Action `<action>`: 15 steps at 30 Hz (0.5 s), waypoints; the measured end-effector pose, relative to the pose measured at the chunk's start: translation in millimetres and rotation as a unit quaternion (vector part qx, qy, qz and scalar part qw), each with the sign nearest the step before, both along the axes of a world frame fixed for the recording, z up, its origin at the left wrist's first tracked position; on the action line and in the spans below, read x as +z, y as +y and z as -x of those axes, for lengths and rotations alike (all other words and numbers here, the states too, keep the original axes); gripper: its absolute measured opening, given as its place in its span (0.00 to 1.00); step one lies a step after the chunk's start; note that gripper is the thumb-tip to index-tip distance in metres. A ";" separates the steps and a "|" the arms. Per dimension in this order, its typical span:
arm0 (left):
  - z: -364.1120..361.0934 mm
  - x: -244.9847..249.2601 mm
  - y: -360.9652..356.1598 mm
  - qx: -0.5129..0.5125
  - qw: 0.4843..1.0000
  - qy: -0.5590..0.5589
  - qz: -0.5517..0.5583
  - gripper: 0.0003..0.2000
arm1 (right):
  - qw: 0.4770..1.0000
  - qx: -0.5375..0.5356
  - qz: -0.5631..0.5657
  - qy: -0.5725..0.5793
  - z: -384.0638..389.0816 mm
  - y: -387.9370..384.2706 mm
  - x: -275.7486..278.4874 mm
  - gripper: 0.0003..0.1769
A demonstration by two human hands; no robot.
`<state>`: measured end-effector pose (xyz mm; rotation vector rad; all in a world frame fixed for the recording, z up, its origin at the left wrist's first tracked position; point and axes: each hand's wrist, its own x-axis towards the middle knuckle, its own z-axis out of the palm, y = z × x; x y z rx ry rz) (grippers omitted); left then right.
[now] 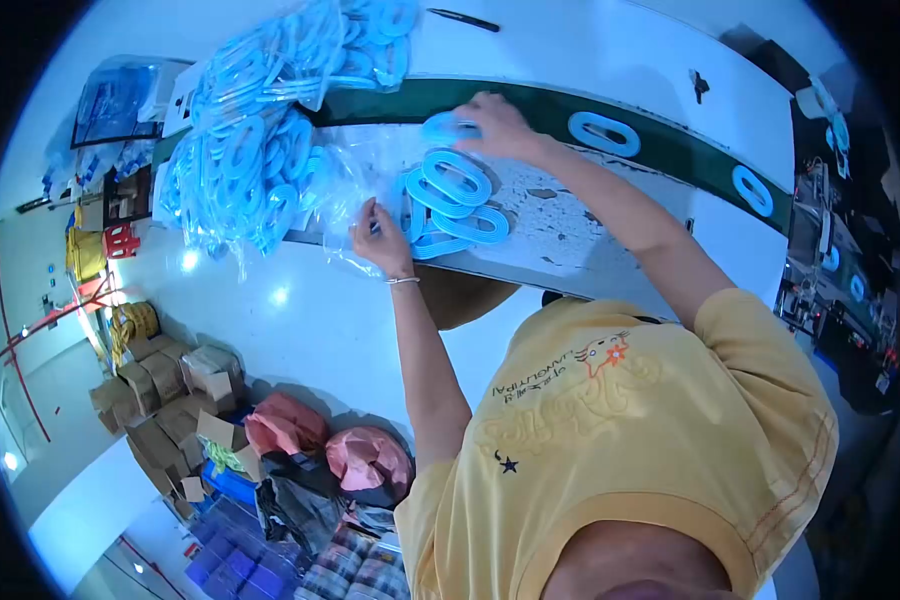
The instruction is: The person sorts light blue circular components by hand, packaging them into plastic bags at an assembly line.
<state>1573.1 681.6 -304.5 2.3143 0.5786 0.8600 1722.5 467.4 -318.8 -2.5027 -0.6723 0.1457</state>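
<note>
My right hand (pixel 495 128) reaches over the green belt, its fingers bent onto the right end of a blue oval ring (pixel 440 128). My left hand (pixel 380 243) is at the near edge of the work surface, fingers curled at a clear plastic bag (pixel 345 190); part of the grip is hidden. Between my hands lies a loose group of overlapping blue oval rings (pixel 450 185) on the worn white board (pixel 560 215). Farther right along the belt lie another ring (pixel 604 134) and one more (pixel 752 190).
A big heap of bagged blue rings (pixel 235 165) covers the left end of the table. A dark pen (pixel 463 19) lies at the back, and a small black object (pixel 699 86) sits back right. Cardboard boxes (pixel 160 385) and pink sacks (pixel 370 460) stand on the floor at left.
</note>
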 end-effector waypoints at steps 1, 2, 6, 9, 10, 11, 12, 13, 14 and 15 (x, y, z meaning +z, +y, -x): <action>-2.3 1.2 -0.6 -0.002 1.000 -0.003 0.004 0.08 | 0.996 -0.079 0.039 0.017 -3.5 -0.5 -3.0 0.23; -4.3 1.3 -1.4 -0.002 1.000 -0.005 0.008 0.09 | 0.997 -0.070 0.038 0.017 -7.2 -4.0 -8.3 0.23; -0.5 -1.8 -1.6 -0.004 1.000 -0.008 0.017 0.08 | 0.975 -0.062 -0.011 -0.215 -23.8 -32.8 -47.2 0.21; -3.4 -1.2 1.2 -0.020 0.999 -0.030 0.022 0.08 | 0.955 -0.002 -0.164 -0.247 3.3 -23.5 -19.1 0.19; -1.1 0.5 2.0 -0.018 0.999 -0.028 0.020 0.08 | 0.990 0.037 -0.094 -0.102 21.1 -10.9 6.8 0.19; 2.4 3.7 2.4 -0.007 0.998 -0.043 0.046 0.08 | 0.996 0.074 -0.021 0.047 40.0 4.1 29.1 0.19; 2.9 10.0 2.2 0.001 0.996 -0.059 0.072 0.07 | 0.996 0.070 -0.024 0.048 55.5 12.7 29.7 0.19; -1.3 16.6 2.2 0.007 0.992 -0.080 0.099 0.07 | 0.999 0.045 -0.025 -0.006 65.8 21.0 23.6 0.20; -6.7 24.3 1.8 0.013 0.987 -0.101 0.126 0.07 | 0.998 0.019 -0.025 -0.061 67.9 24.5 18.9 0.20; -8.9 33.9 6.8 0.034 0.984 -0.128 0.120 0.07 | 0.997 0.013 -0.037 -0.069 65.3 23.1 16.2 0.21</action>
